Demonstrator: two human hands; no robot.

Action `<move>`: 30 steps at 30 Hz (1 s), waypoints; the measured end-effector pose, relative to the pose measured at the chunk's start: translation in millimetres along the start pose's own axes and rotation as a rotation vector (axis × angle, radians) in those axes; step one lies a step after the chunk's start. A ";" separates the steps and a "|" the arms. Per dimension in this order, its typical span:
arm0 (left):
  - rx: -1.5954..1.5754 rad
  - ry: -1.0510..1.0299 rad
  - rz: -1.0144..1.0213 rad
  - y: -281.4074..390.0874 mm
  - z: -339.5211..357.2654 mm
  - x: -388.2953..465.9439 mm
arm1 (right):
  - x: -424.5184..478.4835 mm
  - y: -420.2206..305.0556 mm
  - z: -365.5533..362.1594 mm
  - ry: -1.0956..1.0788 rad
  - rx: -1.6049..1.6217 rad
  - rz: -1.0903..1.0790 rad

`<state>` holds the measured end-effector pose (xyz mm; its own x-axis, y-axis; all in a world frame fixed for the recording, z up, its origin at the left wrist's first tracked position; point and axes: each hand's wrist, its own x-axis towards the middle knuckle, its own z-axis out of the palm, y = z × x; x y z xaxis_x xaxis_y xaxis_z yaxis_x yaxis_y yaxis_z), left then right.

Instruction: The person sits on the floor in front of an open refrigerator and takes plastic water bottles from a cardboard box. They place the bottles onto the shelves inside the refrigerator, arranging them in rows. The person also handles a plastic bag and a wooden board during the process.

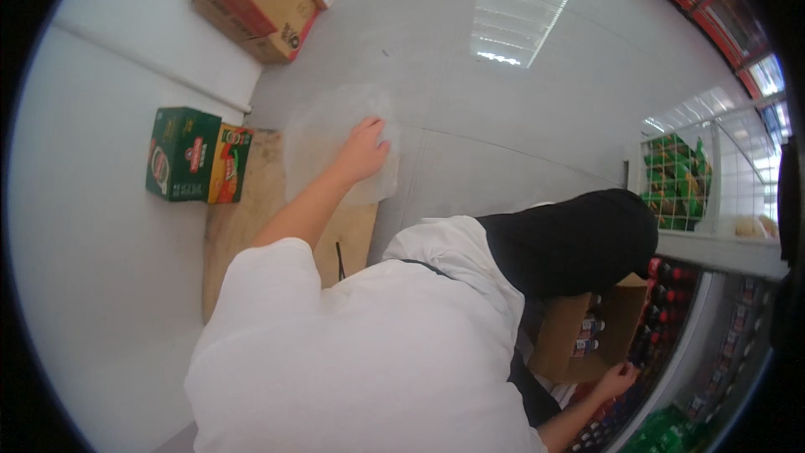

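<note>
My left hand [365, 152] is over a translucent plastic sheet or bag [314, 160], its thumb apart from bent fingers; whether it grips the plastic cannot be told. The plastic lies partly across a light-brown wooden board [248, 251] and partly over the grey floor. At the lower right, my right hand [616, 381] is beside the lower corner of an open cardboard box [550, 340], its fingertips drawn together near dark bottles with red caps [657, 314]. Nothing is clearly visible in its fingers. A few labelled bottles [585, 347] lie inside the box.
A green carton [188, 154] stands against the white wall at left. More cartons [258, 9] sit at the top left. Green packets [673, 182] fill a white wire rack at right, above the bottle shelf. Red-framed cabinets [723, 19] line the upper right.
</note>
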<state>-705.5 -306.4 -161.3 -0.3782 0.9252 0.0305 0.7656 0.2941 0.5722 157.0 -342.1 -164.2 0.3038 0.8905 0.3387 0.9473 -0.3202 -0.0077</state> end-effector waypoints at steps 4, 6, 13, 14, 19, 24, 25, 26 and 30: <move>-0.141 0.007 0.198 59.2 37.5 53.1 | 5.8 -12.8 -9.8 0.050 0.112 0.023; -0.245 0.002 0.216 92.8 49.5 76.3 | 1.5 -31.5 -24.4 0.087 0.181 0.056; -0.649 -0.045 0.406 235.7 11.8 137.8 | -8.9 -71.2 -64.8 0.079 0.302 0.272; -0.749 -0.073 0.447 259.8 10.3 144.3 | -9.8 -72.2 -66.7 0.090 0.306 0.273; -1.292 -0.286 0.697 360.8 9.6 158.3 | -5.9 -82.4 -72.1 0.127 0.425 0.314; -1.663 -0.461 0.870 431.3 1.1 178.7 | 1.3 -82.6 -66.3 0.153 0.509 0.373; -1.733 -0.474 0.826 439.3 2.7 182.3 | 1.1 -81.7 -67.5 0.157 0.515 0.388; -1.800 -0.487 0.778 447.0 4.8 185.3 | 1.0 -83.0 -69.0 0.160 0.522 0.401; -1.888 -0.583 0.458 476.8 33.1 179.3 | -1.1 -86.4 -86.6 0.181 0.602 0.404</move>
<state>-391.1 7.7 89.9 0.1219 0.9091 0.3983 -0.7998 -0.1477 0.5819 66.0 -343.4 -82.4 0.6675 0.6576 0.3494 0.6731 -0.3321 -0.6607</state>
